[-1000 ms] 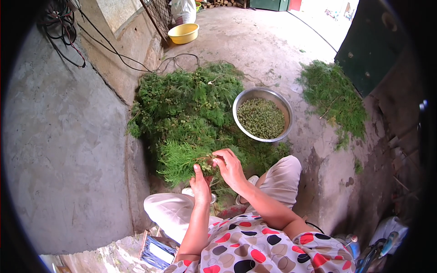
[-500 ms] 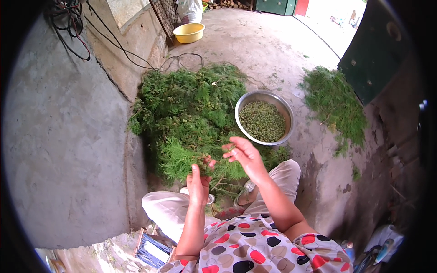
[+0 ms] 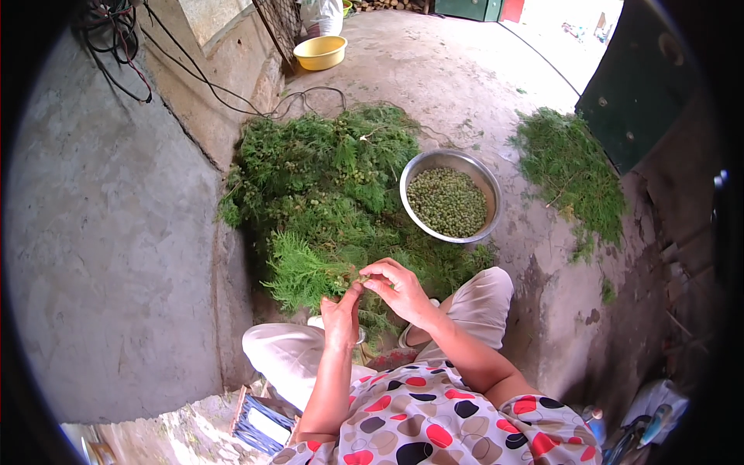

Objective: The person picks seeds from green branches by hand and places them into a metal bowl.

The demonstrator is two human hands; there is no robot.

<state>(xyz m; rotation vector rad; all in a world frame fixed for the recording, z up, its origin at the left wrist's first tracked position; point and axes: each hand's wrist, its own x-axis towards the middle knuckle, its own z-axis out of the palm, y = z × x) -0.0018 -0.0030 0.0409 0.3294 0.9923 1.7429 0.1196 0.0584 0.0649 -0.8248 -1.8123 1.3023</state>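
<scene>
Between my knees, my left hand [image 3: 339,316] is closed on a feathery green conifer sprig [image 3: 301,271], its fronds spreading out to the left. My right hand [image 3: 395,288] meets it at the stem end, thumb and fingertips pinched on a small greenish cone [image 3: 362,280]. Just beyond lies a big heap of cut conifer branches [image 3: 322,167], dotted with small green cones. To the right of the heap stands a steel basin [image 3: 496,203] holding many small round green cones [image 3: 447,203].
A flatter pile of green branches [image 3: 570,174] lies at the right by a dark green door [image 3: 635,93]. A yellow plastic basin [image 3: 320,54] stands far back near a white sack [image 3: 321,17]. Black cables [image 3: 225,97] trail down the left wall onto the floor.
My right hand has come down and left from near the basin to the sprig in my left hand. The left hand stays nearly in place, still holding the sprig.
</scene>
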